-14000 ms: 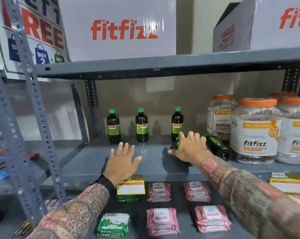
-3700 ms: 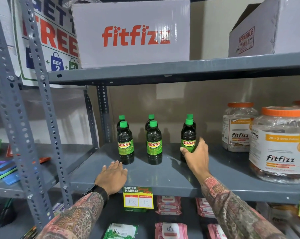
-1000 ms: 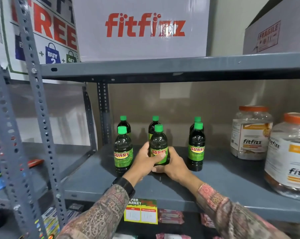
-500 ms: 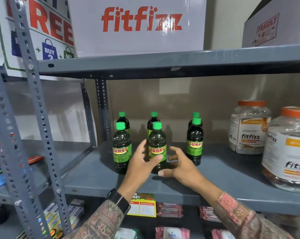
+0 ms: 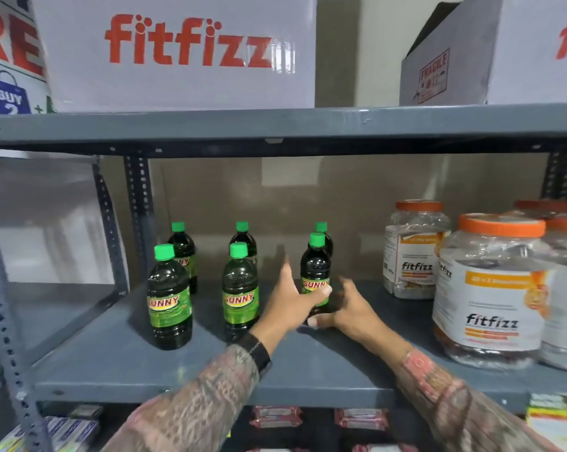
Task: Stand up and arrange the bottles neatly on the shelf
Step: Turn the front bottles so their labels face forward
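Note:
Several dark bottles with green caps and SUNNY labels stand upright on the grey shelf [image 5: 210,363] in two rows of three. The front row holds a left bottle [image 5: 169,301], a middle bottle [image 5: 240,291] and a right bottle [image 5: 315,269]; the back row [image 5: 181,246] stands right behind. My left hand [image 5: 288,305] is at the right bottle's left side, fingers spread, thumb lying across its label. My right hand [image 5: 354,311] is low at its right side, thumb at the base, fingers apart and blurred.
Big clear fitfizz jars with orange lids [image 5: 491,288] crowd the shelf's right end. White fitfizz boxes [image 5: 177,50] sit on the upper shelf [image 5: 275,125], low overhead. A perforated steel post [image 5: 1,305] stands at the left. Pink packets [image 5: 275,415] lie on the shelf below.
Both hands have left the front middle bottle and moved right to the front right bottle. Earlier a bottle lay on its side; all now stand.

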`<state>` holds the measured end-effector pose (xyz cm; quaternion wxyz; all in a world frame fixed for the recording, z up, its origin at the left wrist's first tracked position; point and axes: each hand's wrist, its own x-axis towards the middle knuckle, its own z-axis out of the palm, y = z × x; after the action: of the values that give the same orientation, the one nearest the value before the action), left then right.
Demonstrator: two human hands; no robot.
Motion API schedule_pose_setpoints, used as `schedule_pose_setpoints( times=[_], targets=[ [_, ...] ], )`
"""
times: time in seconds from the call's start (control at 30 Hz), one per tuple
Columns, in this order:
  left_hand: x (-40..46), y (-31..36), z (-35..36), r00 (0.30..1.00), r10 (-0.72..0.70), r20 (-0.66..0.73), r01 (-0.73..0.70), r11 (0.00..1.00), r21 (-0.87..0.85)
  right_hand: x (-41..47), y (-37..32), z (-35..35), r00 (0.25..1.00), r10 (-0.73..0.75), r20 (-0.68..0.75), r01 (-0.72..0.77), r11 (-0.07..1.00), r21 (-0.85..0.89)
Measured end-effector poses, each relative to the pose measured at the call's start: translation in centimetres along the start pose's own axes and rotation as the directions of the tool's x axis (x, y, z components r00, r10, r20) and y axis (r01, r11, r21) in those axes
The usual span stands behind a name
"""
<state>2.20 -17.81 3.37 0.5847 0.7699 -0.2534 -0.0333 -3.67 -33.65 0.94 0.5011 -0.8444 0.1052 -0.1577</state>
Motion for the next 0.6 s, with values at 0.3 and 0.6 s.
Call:
schedule_pose_setpoints(
  times=[0.3,0.6],
  targets=[
    [2.2,-1.2,1.4,0.993,0.063,0.096,-0.043,0.979,-0.198,2.3,0.9,0.7,0.997,-0.082,-0.014,0.083,0.995,0.059],
    [-0.2,-2.0,2.4,0.989,0.093,0.117,-0.061,0.966,-0.253,-1.2,1.1,-0.3,0.996,-0.092,0.005,0.091,0.995,0.032]
  ],
)
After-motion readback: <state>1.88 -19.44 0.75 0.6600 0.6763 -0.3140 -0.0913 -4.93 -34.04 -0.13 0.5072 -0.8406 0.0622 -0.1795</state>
